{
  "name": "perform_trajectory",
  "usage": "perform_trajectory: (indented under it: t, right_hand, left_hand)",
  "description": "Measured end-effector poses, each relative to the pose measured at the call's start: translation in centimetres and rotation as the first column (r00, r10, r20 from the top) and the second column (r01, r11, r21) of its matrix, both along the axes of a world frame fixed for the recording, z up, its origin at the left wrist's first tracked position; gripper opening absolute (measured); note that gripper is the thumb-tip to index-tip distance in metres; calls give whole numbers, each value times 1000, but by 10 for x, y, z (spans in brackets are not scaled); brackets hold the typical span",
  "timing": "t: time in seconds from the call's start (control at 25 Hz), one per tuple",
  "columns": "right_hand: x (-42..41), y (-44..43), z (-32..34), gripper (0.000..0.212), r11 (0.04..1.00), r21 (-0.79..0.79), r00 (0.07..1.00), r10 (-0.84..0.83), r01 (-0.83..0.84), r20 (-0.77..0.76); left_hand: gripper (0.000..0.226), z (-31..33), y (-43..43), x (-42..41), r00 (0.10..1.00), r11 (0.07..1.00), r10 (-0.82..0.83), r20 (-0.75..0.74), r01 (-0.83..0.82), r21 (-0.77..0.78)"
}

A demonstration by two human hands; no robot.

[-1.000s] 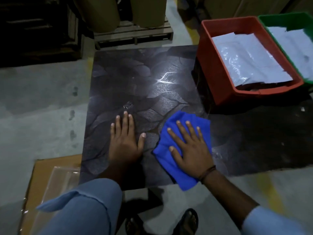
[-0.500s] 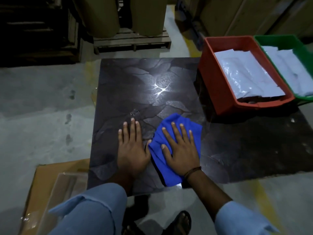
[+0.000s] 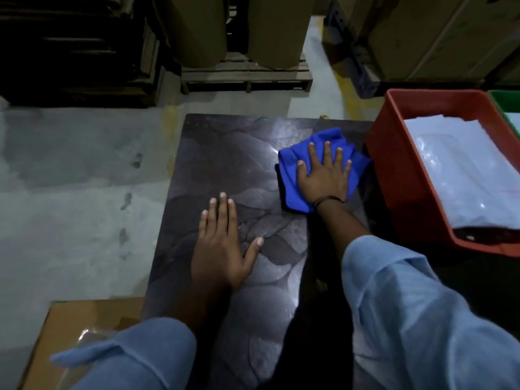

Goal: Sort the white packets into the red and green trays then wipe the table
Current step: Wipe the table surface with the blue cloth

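My right hand [image 3: 323,178] lies flat, fingers spread, pressing a blue cloth [image 3: 292,161] onto the dark patterned table [image 3: 219,164], far across it and close to the red tray [image 3: 394,170]. My left hand [image 3: 222,249] rests palm down on the table nearer to me, holding nothing. White packets [image 3: 461,170] lie stacked in the red tray. Just a corner of the green tray [image 3: 503,101] shows at the right edge, with a sliver of white inside.
A wooden pallet [image 3: 244,74] with two brown rolls stands beyond the table. Cardboard boxes [image 3: 436,38] are stacked at the back right. A flat cardboard sheet with clear plastic [image 3: 84,327] lies on the grey floor at the lower left.
My right hand has pushed the blue cloth away from me and to the right, from beside my left hand up to the red tray. My left hand has stayed flat on the table.
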State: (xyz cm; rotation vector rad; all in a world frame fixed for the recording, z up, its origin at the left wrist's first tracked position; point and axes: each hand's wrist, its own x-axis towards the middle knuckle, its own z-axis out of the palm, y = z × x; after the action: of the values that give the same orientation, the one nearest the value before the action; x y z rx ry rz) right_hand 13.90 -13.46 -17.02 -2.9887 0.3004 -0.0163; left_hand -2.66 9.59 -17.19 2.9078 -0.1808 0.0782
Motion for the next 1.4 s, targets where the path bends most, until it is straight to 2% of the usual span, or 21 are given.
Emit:
perform_trajectory:
  t: [0.12,0.24,0.36,0.44,0.52,0.64,0.76,0.84,0.92,1.04,1.24,1.32,1.4]
  right_hand:
    - [55,59,1,65,996,62,997,69,-68,-19]
    - [66,151,3,65,957,63,957,287,-284,-34]
    - [41,214,5,65,831,83,827,555,-550,-85]
    - [41,203,3,63,773,83,769,634,-629,-77]
    - [60,155,-1,62,832,66,833,553,-551,-16]
    - [86,40,-1,62,976,28,977,215,-215,0]
    - [88,-17,6,64,999,47,1000,-1,2,-25]
    - [74,5,4,66,999,44,1000,9,-9,-7]
    - [44,41,0,66,984,46,985,173,-174,9]
    - [-26,59,1,64,908,13,908,418,-418,21]
    - [-143,-1,7,63,935,-92,938,347,-344,20]
    - [-172,-1,6,63,961,-106,966,257,-255,6]
    - [-192,20,7,64,967,-97,972,236,-234,3]
  left_hand:
    - [95,3,-2,4,999,1000,18,-30,-18,20]
    - [94,0,3,4,998,999,5,-62,-2,45]
    - [94,-5,9,7,995,999,-40,-90,42,25]
    - [94,-5,5,7,995,999,-9,-95,13,39]
    - [94,-3,-1,6,997,998,32,-67,-29,49]
    - [96,4,-4,5,999,999,30,-26,-29,32]
    - [97,3,-3,4,999,999,37,-17,-37,19]
    - [96,1,-2,2,999,999,41,-17,-41,18]
    - [96,-1,-1,4,999,999,37,-15,-37,24]
    - [95,-3,-2,3,999,998,52,-13,-51,43]
    - [94,-2,1,3,999,999,30,-10,-30,20]
    - [93,-4,1,2,999,999,39,15,-39,2]
    - [92,-5,1,2,999,999,37,-8,-37,0]
